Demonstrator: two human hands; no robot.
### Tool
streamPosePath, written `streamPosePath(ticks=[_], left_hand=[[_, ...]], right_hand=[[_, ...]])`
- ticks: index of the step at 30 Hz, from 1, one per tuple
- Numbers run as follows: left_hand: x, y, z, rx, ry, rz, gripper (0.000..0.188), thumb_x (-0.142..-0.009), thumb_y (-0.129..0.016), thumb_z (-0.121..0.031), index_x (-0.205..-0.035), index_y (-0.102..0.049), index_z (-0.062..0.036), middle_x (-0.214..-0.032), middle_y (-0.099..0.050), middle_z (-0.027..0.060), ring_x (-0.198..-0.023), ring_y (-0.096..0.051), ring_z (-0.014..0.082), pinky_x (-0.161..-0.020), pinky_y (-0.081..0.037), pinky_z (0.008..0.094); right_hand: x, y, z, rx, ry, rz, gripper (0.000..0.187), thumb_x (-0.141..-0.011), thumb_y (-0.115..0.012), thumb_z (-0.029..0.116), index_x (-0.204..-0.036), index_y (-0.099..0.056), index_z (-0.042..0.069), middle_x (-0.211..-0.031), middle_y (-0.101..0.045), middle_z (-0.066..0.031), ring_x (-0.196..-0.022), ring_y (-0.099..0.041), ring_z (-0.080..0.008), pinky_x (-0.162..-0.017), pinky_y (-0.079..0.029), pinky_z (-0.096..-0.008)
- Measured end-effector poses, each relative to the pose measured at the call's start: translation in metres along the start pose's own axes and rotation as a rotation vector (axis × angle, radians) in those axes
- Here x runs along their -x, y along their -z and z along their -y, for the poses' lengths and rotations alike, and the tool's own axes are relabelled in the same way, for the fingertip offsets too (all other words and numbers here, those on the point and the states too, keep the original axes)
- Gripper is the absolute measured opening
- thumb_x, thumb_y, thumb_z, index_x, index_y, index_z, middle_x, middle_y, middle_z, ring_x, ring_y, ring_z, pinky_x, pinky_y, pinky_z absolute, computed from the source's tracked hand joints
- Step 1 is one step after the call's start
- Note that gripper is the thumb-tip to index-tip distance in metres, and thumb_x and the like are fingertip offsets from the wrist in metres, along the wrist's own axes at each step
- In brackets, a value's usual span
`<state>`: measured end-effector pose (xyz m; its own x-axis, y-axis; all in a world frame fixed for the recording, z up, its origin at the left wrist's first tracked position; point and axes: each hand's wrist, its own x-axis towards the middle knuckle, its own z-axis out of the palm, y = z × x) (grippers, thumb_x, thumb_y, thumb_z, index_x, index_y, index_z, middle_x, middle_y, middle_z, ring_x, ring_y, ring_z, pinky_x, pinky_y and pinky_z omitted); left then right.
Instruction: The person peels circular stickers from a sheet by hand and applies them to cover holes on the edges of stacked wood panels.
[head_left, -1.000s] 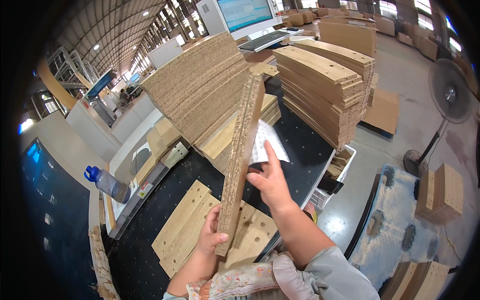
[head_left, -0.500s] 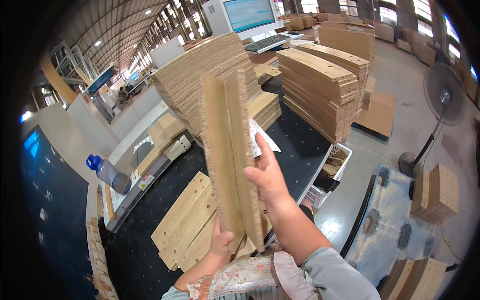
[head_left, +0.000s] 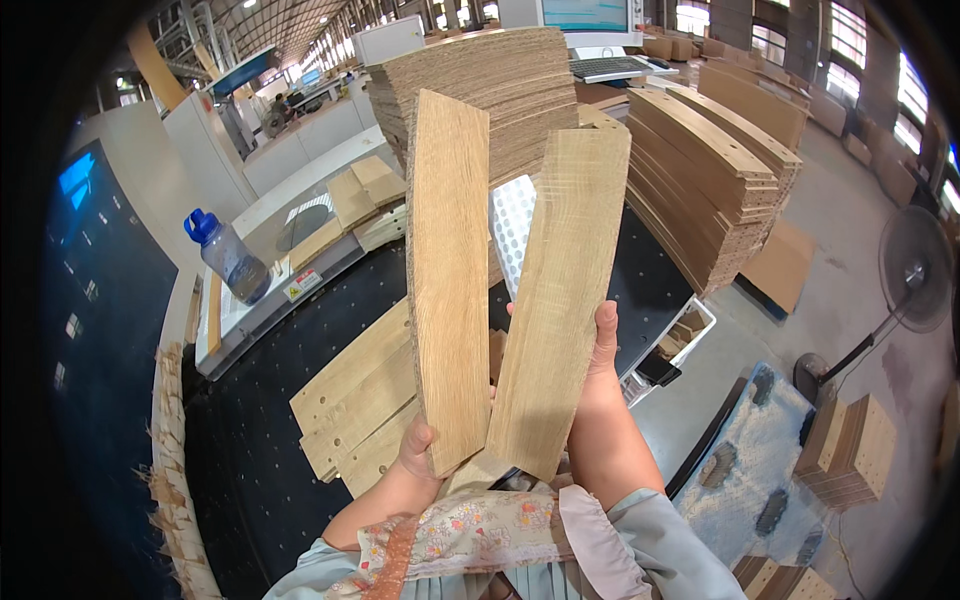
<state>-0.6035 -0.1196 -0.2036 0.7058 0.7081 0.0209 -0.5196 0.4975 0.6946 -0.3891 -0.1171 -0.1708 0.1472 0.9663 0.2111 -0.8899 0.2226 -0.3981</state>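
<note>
- Wood veneer everywhere here, starting closest in: two long oak-look strips held up on end, fanned apart at the top and crossing near the bottom.
- The left hand [head_left: 418,448] is curled around the bottom edge of the left strip [head_left: 448,270], fingers closed on it from behind, so only a few knuckles show.
- The right hand [head_left: 598,372] is pressed flat along the right edge of the right strip [head_left: 562,300], thumb up the side, rest of the fingers hidden behind the wood.
- Both forearms come up from the lower edge, floral cuffs over grey-blue sleeves.
- Just under the hands, a few flat panels [head_left: 350,395] lie side by side on the black perforated worktop [head_left: 260,480].
- A white dotted sheet [head_left: 512,225] peeks out between the two strips, can't tell what it rests on.
- Off to the left, a plastic water bottle with a blue cap [head_left: 226,255] stands on a pale machine ledge, well apart from the hands.
- Further back, a big stack of thin sheets [head_left: 480,80] sits behind the strips, and curved wooden pieces [head_left: 720,170] are piled to its right.
- On the floor to the right: a standing fan [head_left: 912,270].
</note>
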Motion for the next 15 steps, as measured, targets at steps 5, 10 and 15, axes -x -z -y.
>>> streamPosePath(ticks=[5, 10, 15], left_hand=[[0.001, 0.001, -0.002, 0.000, 0.003, 0.026, 0.102, -0.053, -0.082, -0.047, -0.131, -0.037, 0.0009, -0.123, -0.052, 0.0161, -0.113, -0.051, 0.0258, -0.098, -0.040, 0.0367], [0.001, 0.009, -0.003, -0.027, 0.026, 0.067, 0.104, -0.053, -0.081, -0.050, -0.132, -0.036, 0.0004, -0.124, -0.051, 0.0150, -0.114, -0.050, 0.0248, -0.099, -0.039, 0.0360], [-0.003, 0.004, -0.006, -0.062, -0.018, 0.045, 0.103, -0.056, -0.080, -0.051, -0.133, -0.035, 0.0005, -0.126, -0.050, 0.0144, -0.117, -0.047, 0.0247, -0.100, -0.037, 0.0365]], right_hand=[[-0.004, 0.003, -0.003, -0.028, -0.010, 0.048, 0.092, -0.059, -0.076, 0.057, -0.128, -0.040, 0.008, -0.110, -0.052, -0.0123, -0.095, -0.057, -0.0255, -0.081, -0.053, -0.0419], [-0.003, 0.002, -0.003, -0.024, -0.036, 0.060, 0.092, -0.060, -0.076, 0.055, -0.128, -0.038, 0.007, -0.108, -0.052, -0.0116, -0.092, -0.059, -0.0255, -0.081, -0.053, -0.0422], [-0.011, -0.009, -0.001, 0.221, 0.112, 0.113, 0.087, -0.066, -0.068, 0.060, -0.130, -0.038, 0.009, -0.111, -0.054, -0.0134, -0.100, -0.058, -0.0283, -0.080, -0.052, -0.0451]])
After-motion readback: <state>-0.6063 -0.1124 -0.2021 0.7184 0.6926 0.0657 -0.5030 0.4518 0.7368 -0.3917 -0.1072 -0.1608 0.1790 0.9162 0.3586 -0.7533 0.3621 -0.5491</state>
